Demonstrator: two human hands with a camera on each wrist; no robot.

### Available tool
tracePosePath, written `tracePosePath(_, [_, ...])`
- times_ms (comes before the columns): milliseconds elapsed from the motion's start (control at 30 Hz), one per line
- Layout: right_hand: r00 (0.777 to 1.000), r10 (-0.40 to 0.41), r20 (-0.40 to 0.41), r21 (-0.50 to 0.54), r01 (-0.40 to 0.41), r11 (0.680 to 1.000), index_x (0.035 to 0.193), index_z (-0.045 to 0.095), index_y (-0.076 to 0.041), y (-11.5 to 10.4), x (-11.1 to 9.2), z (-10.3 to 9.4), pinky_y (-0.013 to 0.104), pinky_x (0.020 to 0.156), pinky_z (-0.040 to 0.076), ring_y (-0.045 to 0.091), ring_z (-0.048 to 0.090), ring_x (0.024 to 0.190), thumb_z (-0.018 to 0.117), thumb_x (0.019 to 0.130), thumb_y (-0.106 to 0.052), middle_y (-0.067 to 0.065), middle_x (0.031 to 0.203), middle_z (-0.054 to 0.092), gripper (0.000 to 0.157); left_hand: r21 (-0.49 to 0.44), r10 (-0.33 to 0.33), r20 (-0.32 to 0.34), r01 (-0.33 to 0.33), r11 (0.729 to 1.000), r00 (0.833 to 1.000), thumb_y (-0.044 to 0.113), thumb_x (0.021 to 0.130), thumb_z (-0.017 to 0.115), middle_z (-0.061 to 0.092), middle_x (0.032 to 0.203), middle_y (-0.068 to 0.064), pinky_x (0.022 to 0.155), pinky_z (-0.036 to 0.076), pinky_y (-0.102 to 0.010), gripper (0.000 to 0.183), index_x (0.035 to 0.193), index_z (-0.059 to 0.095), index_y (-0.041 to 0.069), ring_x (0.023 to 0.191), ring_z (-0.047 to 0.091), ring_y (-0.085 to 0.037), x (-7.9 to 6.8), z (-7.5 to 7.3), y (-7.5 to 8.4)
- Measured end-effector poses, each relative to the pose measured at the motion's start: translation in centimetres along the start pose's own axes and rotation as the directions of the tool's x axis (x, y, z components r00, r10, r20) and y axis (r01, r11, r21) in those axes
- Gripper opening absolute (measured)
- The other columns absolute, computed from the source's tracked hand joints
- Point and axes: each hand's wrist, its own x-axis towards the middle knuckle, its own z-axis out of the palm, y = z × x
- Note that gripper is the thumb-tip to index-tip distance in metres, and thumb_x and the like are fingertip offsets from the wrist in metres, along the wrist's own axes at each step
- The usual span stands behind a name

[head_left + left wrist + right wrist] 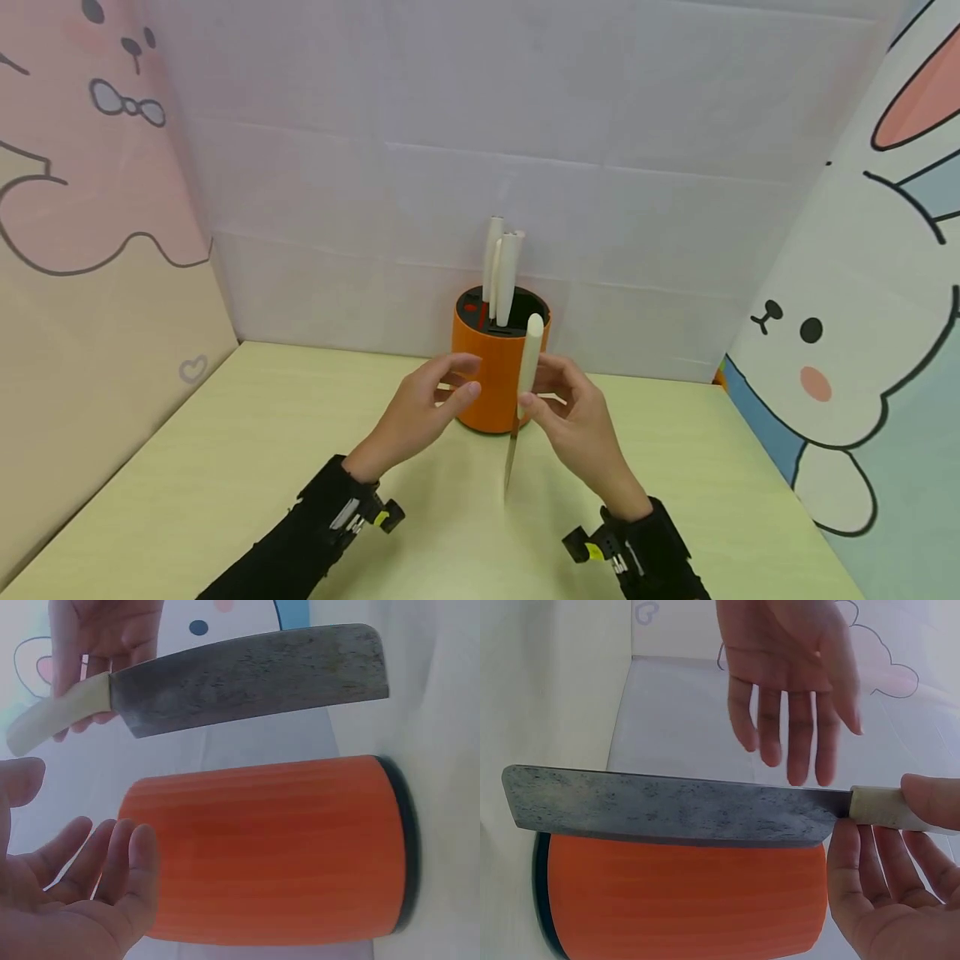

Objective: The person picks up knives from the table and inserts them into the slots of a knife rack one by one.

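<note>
My right hand (573, 408) pinches the pale handle of a broad-bladed kitchen knife (675, 806) between thumb and fingers. The blade hangs point-down in front of the orange knife block (491, 375), handle up. My left hand (420, 408) holds nothing; its fingers are relaxed and slightly bent, near the block's left front side. In the left wrist view the whole blade (255, 679) shows, dark and spotted, with a squared tip. Several white-handled utensils (508, 275) stand in the block's black top.
The block stands on a pale yellow table (300, 400) close to a white back wall (525, 125). Cartoon-printed panels rise at the left (97, 208) and right (847, 333). Black wrist cameras sit on both forearms.
</note>
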Motion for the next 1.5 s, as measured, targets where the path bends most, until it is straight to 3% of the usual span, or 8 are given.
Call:
tracePosePath(100, [1.000, -0.002, 0.003, 0.003, 0.002, 1.000, 0.127, 0.050, 0.000, 0.0, 0.0, 0.0, 0.030, 0.081, 0.054, 0.031, 0.058, 0.095, 0.064, 0.088, 0.005, 0.017, 0.109, 0.057, 0.041, -0.016, 0.033, -0.006, -0.033, 0.999, 0.999, 0.041, 0.097, 0.055, 0.057, 0.121, 0.002, 0.086, 0.051, -0.034, 0.039, 0.131, 0.052, 0.023, 0.102, 0.054, -0.008, 1.2, 0.1, 1.2])
tracePosePath(167, [1.000, -0.004, 0.005, 0.006, 0.004, 1.000, 0.127, 0.050, 0.001, 0.0, 0.0, 0.0, 0.030, 0.081, 0.054, 0.032, 0.058, 0.095, 0.064, 0.088, 0.005, 0.017, 0.110, 0.057, 0.041, -0.037, 0.047, -0.008, -0.048, 0.998, 0.999, 0.034, 0.098, 0.056, 0.057, 0.121, 0.000, 0.086, 0.051, -0.034, 0.036, 0.132, 0.052, 0.021, 0.103, 0.055, -0.010, 1.9, 0.1, 2.8])
tracePosePath(333, [1.000, -0.014, 0.007, 0.003, 0.014, 1.000, 0.127, 0.050, 0.001, 0.0, -0.1, 0.0, 0.030, 0.082, 0.054, 0.033, 0.058, 0.095, 0.064, 0.088, 0.006, 0.017, 0.110, 0.057, 0.042, -0.077, 0.109, -0.010, -0.109, 0.991, 0.994, 0.022, 0.098, 0.058, 0.056, 0.124, -0.002, 0.087, 0.051, -0.035, 0.037, 0.133, 0.051, 0.015, 0.108, 0.053, -0.013, 3.7, 0.5, 4.8])
tracePosePath(533, [1.000, -0.025, 0.004, 0.012, 0.025, 1.000, 0.125, 0.051, 0.000, 0.1, -0.1, 0.1, 0.030, 0.080, 0.055, 0.033, 0.058, 0.094, 0.065, 0.087, 0.006, 0.017, 0.108, 0.057, 0.041, -0.103, 0.142, -0.020, -0.144, 0.984, 0.990, 0.035, 0.097, 0.058, 0.056, 0.121, 0.006, 0.086, 0.051, -0.033, 0.037, 0.132, 0.052, 0.022, 0.105, 0.055, -0.009, 5.1, 1.3, 5.1])
tracePosePath(800, [0.999, -0.035, -0.004, 0.014, 0.035, 0.999, 0.124, 0.052, 0.000, 0.0, -0.1, 0.1, 0.029, 0.079, 0.055, 0.034, 0.059, 0.092, 0.065, 0.086, 0.007, 0.019, 0.106, 0.057, 0.041, -0.104, 0.133, -0.036, -0.136, 0.985, 0.991, 0.035, 0.096, 0.059, 0.058, 0.113, 0.007, 0.085, 0.052, -0.029, 0.038, 0.129, 0.054, 0.017, 0.102, 0.055, -0.008, 5.5, 1.7, 6.2])
tracePosePath(1033, [1.000, -0.029, -0.002, 0.024, 0.029, 0.999, 0.124, 0.051, 0.000, 0.0, -0.2, 0.1, 0.030, 0.079, 0.055, 0.033, 0.059, 0.093, 0.065, 0.086, 0.008, 0.019, 0.106, 0.057, 0.041, -0.108, 0.129, -0.058, -0.135, 0.985, 0.990, 0.034, 0.095, 0.061, 0.059, 0.106, 0.009, 0.083, 0.052, -0.030, 0.033, 0.125, 0.056, 0.021, 0.098, 0.055, -0.008, 5.5, 2.0, 6.4])
tracePosePath(1233, [0.999, -0.037, -0.006, 0.025, 0.037, 0.999, 0.123, 0.052, -0.001, -0.1, -0.2, 0.1, 0.030, 0.078, 0.055, 0.033, 0.059, 0.093, 0.066, 0.086, 0.007, 0.019, 0.106, 0.057, 0.041, -0.115, 0.117, -0.064, -0.123, 0.986, 0.991, 0.034, 0.094, 0.063, 0.059, 0.104, 0.007, 0.082, 0.053, -0.036, 0.034, 0.123, 0.057, 0.019, 0.096, 0.056, -0.008, 5.4, 2.2, 6.5])
tracePosePath(1500, [0.999, -0.046, -0.006, 0.019, 0.047, 0.999, 0.123, 0.052, -0.002, -0.1, -0.3, 0.1, 0.030, 0.080, 0.054, 0.032, 0.059, 0.093, 0.065, 0.086, 0.007, 0.017, 0.106, 0.058, 0.040, -0.127, 0.123, -0.053, -0.129, 0.984, 0.991, 0.030, 0.093, 0.065, 0.060, 0.103, 0.006, 0.083, 0.053, -0.034, 0.034, 0.124, 0.056, 0.017, 0.096, 0.056, -0.009, 5.3, 2.0, 6.8])
